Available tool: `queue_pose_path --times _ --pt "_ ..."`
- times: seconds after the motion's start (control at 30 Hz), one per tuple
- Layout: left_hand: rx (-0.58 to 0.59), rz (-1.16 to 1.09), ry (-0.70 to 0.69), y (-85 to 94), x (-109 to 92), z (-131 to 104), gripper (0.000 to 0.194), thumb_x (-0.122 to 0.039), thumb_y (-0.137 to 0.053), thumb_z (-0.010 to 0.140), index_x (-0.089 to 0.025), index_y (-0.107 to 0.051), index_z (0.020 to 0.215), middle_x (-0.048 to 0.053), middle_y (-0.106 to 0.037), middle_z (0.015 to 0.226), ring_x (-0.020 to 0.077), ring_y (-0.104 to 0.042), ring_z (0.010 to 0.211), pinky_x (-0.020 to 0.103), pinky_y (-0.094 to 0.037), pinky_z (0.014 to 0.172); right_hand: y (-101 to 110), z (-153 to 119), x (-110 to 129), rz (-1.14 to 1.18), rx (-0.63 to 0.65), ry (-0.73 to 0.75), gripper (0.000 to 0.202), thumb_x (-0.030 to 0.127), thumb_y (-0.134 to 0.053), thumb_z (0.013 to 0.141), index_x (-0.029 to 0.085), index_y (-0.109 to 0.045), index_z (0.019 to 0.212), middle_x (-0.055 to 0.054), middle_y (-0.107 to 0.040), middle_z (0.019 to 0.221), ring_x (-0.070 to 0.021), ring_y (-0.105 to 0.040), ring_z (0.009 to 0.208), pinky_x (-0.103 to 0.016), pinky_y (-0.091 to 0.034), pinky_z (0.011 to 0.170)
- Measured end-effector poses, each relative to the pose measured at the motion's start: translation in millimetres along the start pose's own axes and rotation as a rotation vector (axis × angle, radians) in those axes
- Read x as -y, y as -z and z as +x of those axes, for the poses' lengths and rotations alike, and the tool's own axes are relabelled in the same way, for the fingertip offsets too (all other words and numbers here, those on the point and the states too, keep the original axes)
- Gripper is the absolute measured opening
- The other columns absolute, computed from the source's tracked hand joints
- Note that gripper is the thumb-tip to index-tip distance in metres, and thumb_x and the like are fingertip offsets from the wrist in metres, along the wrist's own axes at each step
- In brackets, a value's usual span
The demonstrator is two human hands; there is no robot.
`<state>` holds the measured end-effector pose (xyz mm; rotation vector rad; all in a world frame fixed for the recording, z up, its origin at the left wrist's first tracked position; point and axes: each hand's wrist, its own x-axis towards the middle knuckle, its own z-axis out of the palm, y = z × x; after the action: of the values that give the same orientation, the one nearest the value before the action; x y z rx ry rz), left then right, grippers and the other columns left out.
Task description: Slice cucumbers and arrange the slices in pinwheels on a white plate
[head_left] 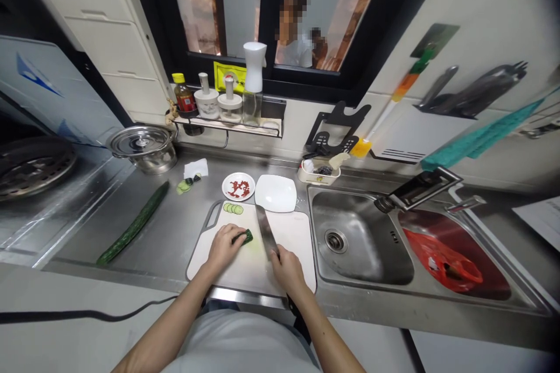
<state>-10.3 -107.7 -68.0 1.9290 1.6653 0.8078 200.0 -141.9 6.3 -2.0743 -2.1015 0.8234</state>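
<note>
On the white cutting board [291,233], my left hand [225,247] has its fingers closed on a short piece of dark green cucumber [248,236]. My right hand [286,268] grips the handle of a knife [266,232], whose blade points away from me, just right of the piece. Several pale cucumber slices [233,208] lie near the board's far left corner. Behind the board stand a plate with chopped red bits [240,188] and a white square plate [275,193] with nothing on it. A long whole cucumber [135,224] lies on the counter to the left.
A steel sink [363,245] is at the right, with a red plastic bag [446,259] in its second basin. A lidded pot [151,148] and cucumber scraps [184,186] are at the left. Bottles stand on a rack [227,124] below the window.
</note>
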Motion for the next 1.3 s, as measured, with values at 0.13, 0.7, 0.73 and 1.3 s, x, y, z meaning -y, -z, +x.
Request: queue_pose_path --times 0.13,0.7,0.73,1.3 --pt "0.009 -0.006 -0.053 -5.0 -3 -4 0.027 -0.035 -0.052 0.089 -0.025 -0.070 0.106 0.006 -0.067 0.096 0.0196 -0.059 0.093 0.033 -0.046 0.087 2 9 14 -0.134 0.049 0.018 0.028 0.025 -0.036 0.094 0.017 -0.061 0.104 -0.010 -0.070 0.094 -0.0190 -0.064 0.087 -0.025 -0.037 0.070" --pt "-0.017 0.000 -0.134 -12.5 3 -4 0.026 -0.030 -0.051 0.091 -0.025 -0.071 0.108 0.006 -0.065 0.095 0.0182 -0.058 0.091 0.031 -0.047 0.084 2 6 22 -0.256 0.133 0.085 0.030 0.017 -0.032 0.093 0.014 -0.061 0.104 -0.014 -0.069 0.094 -0.0220 -0.065 0.090 -0.028 -0.040 0.071" --pt "-0.019 0.002 -0.140 -12.8 4 -4 0.026 -0.030 -0.051 0.091 -0.025 -0.070 0.108 0.006 -0.065 0.094 0.0181 -0.058 0.091 0.031 -0.047 0.083 2 6 22 -0.262 0.135 0.086 0.031 0.017 -0.032 0.093 0.013 -0.060 0.105 -0.014 -0.069 0.094 -0.0220 -0.064 0.091 -0.028 -0.040 0.072" --pt "-0.036 0.022 -0.177 -13.9 5 -4 0.026 -0.028 -0.050 0.092 -0.024 -0.071 0.107 0.006 -0.067 0.095 0.0177 -0.058 0.090 0.030 -0.047 0.081 19 -16 24 -0.266 0.262 0.048 0.031 0.011 -0.036 0.091 0.011 -0.062 0.108 -0.016 -0.069 0.099 -0.0230 -0.064 0.096 -0.028 -0.041 0.074"
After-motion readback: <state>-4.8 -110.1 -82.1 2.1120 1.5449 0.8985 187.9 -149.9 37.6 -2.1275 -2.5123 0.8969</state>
